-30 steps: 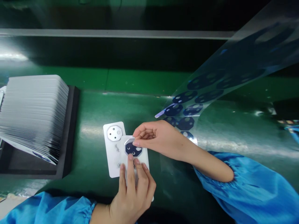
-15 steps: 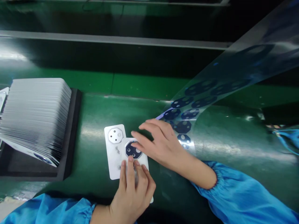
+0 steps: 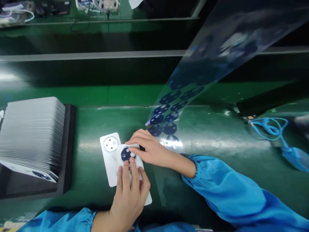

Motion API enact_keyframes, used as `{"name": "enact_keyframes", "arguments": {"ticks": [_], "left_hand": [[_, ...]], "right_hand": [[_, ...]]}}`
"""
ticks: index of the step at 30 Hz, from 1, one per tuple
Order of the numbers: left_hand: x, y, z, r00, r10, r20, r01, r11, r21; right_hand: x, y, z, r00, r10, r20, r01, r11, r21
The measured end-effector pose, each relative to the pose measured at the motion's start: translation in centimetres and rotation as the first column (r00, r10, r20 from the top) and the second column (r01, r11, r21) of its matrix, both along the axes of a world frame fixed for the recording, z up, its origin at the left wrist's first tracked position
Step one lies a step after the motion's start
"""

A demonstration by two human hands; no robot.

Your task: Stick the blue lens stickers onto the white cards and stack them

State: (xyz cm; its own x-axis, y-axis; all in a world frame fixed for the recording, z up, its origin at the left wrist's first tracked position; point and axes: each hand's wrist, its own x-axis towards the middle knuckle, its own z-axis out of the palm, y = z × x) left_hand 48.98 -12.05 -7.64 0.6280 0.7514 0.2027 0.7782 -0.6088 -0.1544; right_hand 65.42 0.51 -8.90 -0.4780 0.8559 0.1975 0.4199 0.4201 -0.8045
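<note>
A white panel with rounded corners (image 3: 147, 199) lies overlapping a second white panel (image 3: 109, 167), which bears a white octagon with holes. On the upper panel sits a dark octagonal sticker (image 3: 124, 154) with round holes. My left hand (image 3: 129, 193) rests on the panel with its fingers stretched and spread, the tips at the sticker's lower edge. My right hand (image 3: 151, 149) is at the panel's top edge, thumb by the sticker and forefinger a little apart from it. Its other fingers are partly hidden behind the forefinger.
On the left, a black tray (image 3: 69, 151) holds a dense stack of white panels (image 3: 31, 129). A clear film strip (image 3: 166, 112) with dark octagonal stickers runs from beside my right hand to the upper right. A blue cord (image 3: 270, 129) lies at the far right.
My right hand has closed in on the panel's top edge, its fingers lower and nearer together. The left fingertips still rest by the sticker. The camera view has shifted.
</note>
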Motion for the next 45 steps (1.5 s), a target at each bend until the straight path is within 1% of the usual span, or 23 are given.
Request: {"name": "enact_keyframes", "arguments": {"ticks": [3,5,6,7,9,11,12,14,17,19,21,23,25,27,29,31,33,34,36,38,40,42,45], "left_hand": [[-0.3,0.5,0.0,0.999,-0.033,-0.015,0.034,0.998,0.049],[-0.4,0.9,0.0,0.999,-0.038,-0.004,0.038,0.998,0.040],[-0.4,1.1,0.0,0.999,-0.037,0.010,0.037,0.999,0.024],[-0.5,1.3,0.1,0.999,-0.038,0.029,0.037,0.999,0.010],[-0.6,1.5,0.3,0.997,-0.031,0.067,0.032,0.999,-0.016],[-0.9,1.7,0.3,0.995,-0.027,0.097,0.030,0.999,-0.026],[-1.1,1.7,0.3,0.993,-0.032,0.110,0.035,0.999,-0.027],[-1.4,1.9,0.0,0.988,-0.064,0.139,0.067,0.998,-0.020],[-2.0,2.3,-0.5,0.977,-0.121,0.176,0.120,0.993,0.012],[-2.4,2.3,-0.5,0.971,-0.141,0.192,0.136,0.990,0.040],[-2.5,2.0,-0.4,0.970,-0.132,0.202,0.123,0.991,0.058],[-2.3,1.3,-0.3,0.973,-0.043,0.226,0.032,0.998,0.054],[-1.7,0.3,-0.5,0.954,0.120,0.276,-0.129,0.991,0.016],[-0.6,-0.7,-1.0,0.895,0.275,0.352,-0.279,0.959,-0.042],[0.6,-1.7,-1.4,0.820,0.374,0.432,-0.369,0.924,-0.099],[1.6,-2.5,-1.4,0.750,0.439,0.495,-0.409,0.896,-0.175],[2.3,-3.2,-1.2,0.701,0.474,0.533,-0.392,0.880,-0.268],[2.5,-3.4,-1.0,0.686,0.481,0.546,-0.368,0.877,-0.310],[2.6,-3.6,-0.8,0.655,0.496,0.570,-0.337,0.867,-0.367],[2.5,-3.7,-0.7,0.613,0.535,0.581,-0.353,0.843,-0.405],[2.4,-3.8,-0.8,0.569,0.590,0.573,-0.394,0.807,-0.440],[2.3,-3.8,-1.0,0.541,0.641,0.544,-0.422,0.767,-0.484],[1.7,-3.6,-1.1,0.519,0.676,0.523,-0.417,0.734,-0.535]], "right_hand": [[-0.4,0.5,0.2,1.000,-0.012,0.003,0.012,1.000,0.017],[0.2,0.9,1.3,1.000,-0.024,-0.008,0.024,0.999,0.043],[0.9,1.0,1.9,0.998,-0.061,-0.024,0.063,0.995,0.078],[1.9,1.0,2.6,0.991,-0.128,-0.043,0.132,0.984,0.120],[4.3,0.5,3.4,0.948,-0.307,-0.080,0.317,0.932,0.178],[7.0,-0.4,3.5,0.887,-0.455,-0.082,0.462,0.873,0.155],[8.3,-1.0,3.3,0.863,-0.501,-0.069,0.506,0.853,0.131],[10.4,-2.0,2.5,0.843,-0.537,-0.036,0.537,0.835,0.124],[12.2,-3.0,1.5,0.874,-0.485,0.014,0.474,0.860,0.191],[12.6,-3.3,1.2,0.914,-0.401,0.069,0.375,0.895,0.240],[12.5,-3.4,1.0,0.939,-0.300,0.171,0.244,0.927,0.284],[12.3,-3.4,0.8,0.930,-0.234,0.283,0.144,0.941,0.306],[12.1,-3.4,0.5,0.903,-0.224,0.366,0.104,0.942,0.320],[11.9,-3.4,0.3,0.881,-0.242,0.408,0.099,0.935,0.340],[11.8,-3.6,0.2,0.867,-0.246,0.434,0.078,0.926,0.371],[11.8,-3.9,0.1,0.866,-0.236,0.440,0.041,0.911,0.409],[12.2,-4.1,-0.5,0.874,-0.231,0.428,0.013,0.890,0.456],[12.5,-4.0,-1.1,0.872,-0.272,0.406,0.033,0.862,0.505],[13.2,-3.3,-2.6,0.888,-0.253,0.384,0.012,0.847,0.531],[13.6,-2.5,-4.0,0.913,-0.206,0.352,-0.013,0.848,0.530],[13.6,-2.2,-4.7,0.935,-0.177,0.307,-0.001,0.865,0.502],[13.6,-2.5,-4.2,0.943,-0.177,0.283,0.042,0.904,0.425],[13.5,-3.4,-1.8,0.925,-0.211,0.316,0.141,0.963,0.230]]}}
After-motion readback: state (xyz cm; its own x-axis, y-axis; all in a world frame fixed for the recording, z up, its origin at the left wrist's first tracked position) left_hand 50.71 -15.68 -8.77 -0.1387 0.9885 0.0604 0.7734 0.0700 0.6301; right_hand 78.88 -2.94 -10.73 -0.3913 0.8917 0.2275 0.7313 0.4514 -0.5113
